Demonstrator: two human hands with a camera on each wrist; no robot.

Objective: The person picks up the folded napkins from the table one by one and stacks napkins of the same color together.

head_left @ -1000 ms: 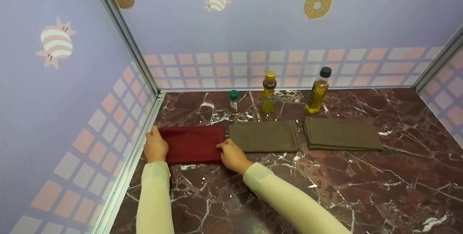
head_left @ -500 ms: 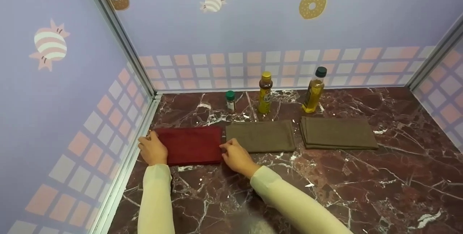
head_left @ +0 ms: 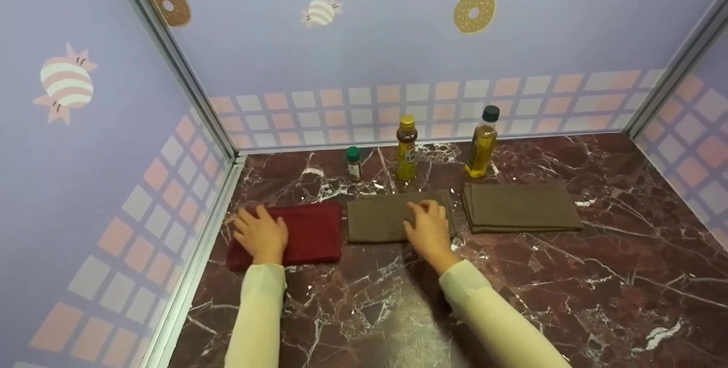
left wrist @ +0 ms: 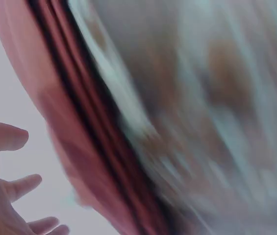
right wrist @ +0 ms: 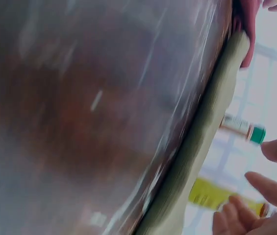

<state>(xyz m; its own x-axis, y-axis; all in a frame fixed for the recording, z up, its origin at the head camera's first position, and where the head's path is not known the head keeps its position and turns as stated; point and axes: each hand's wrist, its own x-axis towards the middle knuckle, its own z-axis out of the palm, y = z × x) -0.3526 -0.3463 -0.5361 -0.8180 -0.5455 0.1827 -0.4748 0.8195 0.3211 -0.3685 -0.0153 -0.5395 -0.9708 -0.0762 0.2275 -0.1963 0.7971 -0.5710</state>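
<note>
A folded red cloth (head_left: pixel 313 234) lies at the left of the marble-patterned table. Over its left part hovers my left hand (head_left: pixel 263 237), fingers spread; the left wrist view shows the fingers (left wrist: pixel 23 186) apart from the layered cloth (left wrist: pixel 79 122). To the right lies a folded olive-brown cloth (head_left: pixel 375 223). Above its right part is my right hand (head_left: pixel 429 234), holding nothing, and in the right wrist view its fingers (right wrist: pixel 270 188) are loosely bent, clear of the cloth (right wrist: pixel 197 132). A second folded olive-brown cloth (head_left: pixel 523 207) lies farther right, with neither hand near it.
Behind the cloths stand a small green-capped jar (head_left: pixel 354 164), a yellow-capped bottle (head_left: pixel 406 149) and a dark-capped oil bottle (head_left: pixel 482 143). Wall panels rise at the back, left and right. A metal strip (head_left: pixel 196 274) runs along the table's left edge.
Both hands have let go of the red cloth's sides. My left hand has shifted right, over the cloth; my right hand has moved right, over the middle cloth. The head view has shifted slightly.
</note>
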